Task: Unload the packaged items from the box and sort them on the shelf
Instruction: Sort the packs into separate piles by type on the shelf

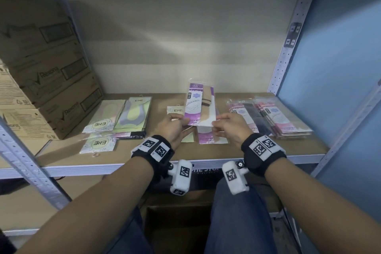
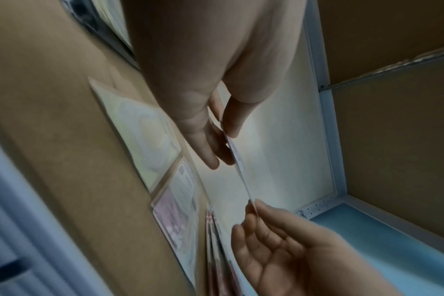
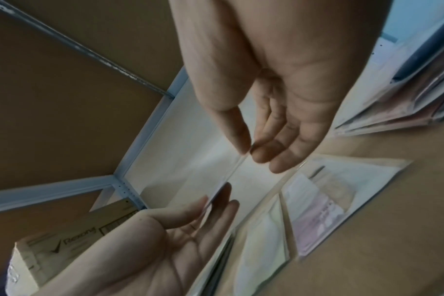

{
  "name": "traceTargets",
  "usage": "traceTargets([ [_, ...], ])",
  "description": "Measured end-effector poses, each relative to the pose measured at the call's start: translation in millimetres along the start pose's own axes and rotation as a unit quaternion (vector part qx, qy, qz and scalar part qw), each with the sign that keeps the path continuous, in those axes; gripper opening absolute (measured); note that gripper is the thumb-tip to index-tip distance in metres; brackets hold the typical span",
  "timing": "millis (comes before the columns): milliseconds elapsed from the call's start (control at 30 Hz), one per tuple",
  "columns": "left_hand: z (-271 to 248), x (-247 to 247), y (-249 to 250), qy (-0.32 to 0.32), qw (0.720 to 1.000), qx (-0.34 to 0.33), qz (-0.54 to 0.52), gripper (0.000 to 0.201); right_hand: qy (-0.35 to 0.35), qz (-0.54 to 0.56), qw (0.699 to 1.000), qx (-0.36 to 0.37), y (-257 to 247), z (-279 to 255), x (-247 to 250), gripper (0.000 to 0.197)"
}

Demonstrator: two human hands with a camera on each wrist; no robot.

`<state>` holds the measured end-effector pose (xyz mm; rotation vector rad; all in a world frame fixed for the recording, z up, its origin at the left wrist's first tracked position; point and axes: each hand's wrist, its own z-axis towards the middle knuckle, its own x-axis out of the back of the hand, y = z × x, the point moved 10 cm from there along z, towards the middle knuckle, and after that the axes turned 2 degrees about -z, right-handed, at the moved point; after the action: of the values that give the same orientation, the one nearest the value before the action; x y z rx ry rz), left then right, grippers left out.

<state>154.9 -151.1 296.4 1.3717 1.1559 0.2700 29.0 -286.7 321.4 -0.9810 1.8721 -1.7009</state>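
Observation:
I hold a purple-and-white sock pack (image 1: 199,105) upright above the middle of the shelf board (image 1: 268,146). My left hand (image 1: 179,122) pinches its lower left corner between thumb and fingers. My right hand (image 1: 216,125) pinches the lower right corner the same way. The left wrist view shows the pack (image 2: 241,174) edge-on as a thin strip between my left hand (image 2: 223,144) and my right hand (image 2: 256,216). The right wrist view shows the same strip (image 3: 231,176) between my right hand (image 3: 251,152) and my left hand (image 3: 216,200). A dark open box (image 1: 177,225) sits low between my knees.
Green ENE packs (image 1: 123,115) lie at the left of the shelf, one more (image 1: 97,143) near the front edge. A pile of pink packs (image 1: 274,117) lies at the right. More packs (image 1: 212,139) lie under my hands. Stacked Rexona cartons (image 1: 47,68) fill the far left.

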Motion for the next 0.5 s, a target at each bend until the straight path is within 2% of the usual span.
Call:
traceTargets([
  [100, -1.7, -5.2, -1.9, 0.01, 0.999, -0.013, 0.037, 0.021, 0.038, 0.022, 0.999, -0.004, 0.3, 4.8, 7.1, 0.031],
  [233, -0.3, -8.3, 4.5, 0.042, 0.982, -0.081, 0.167, 0.034, 0.097, -0.096, 0.99, 0.024, 1.7, 10.0, 27.2, 0.032],
  [333, 3.3, -17.4, 4.1, 0.044, 0.932, -0.127, 0.336, 0.036, 0.113, -0.204, 0.972, 0.042, 2.5, 14.0, 35.8, 0.029],
  [500, 4.7, -40.2, -6.4, -0.001, 0.816, -0.2, 0.543, 0.027, 0.104, -0.359, 0.925, 0.067, 1.8, 14.0, 35.1, 0.03],
])
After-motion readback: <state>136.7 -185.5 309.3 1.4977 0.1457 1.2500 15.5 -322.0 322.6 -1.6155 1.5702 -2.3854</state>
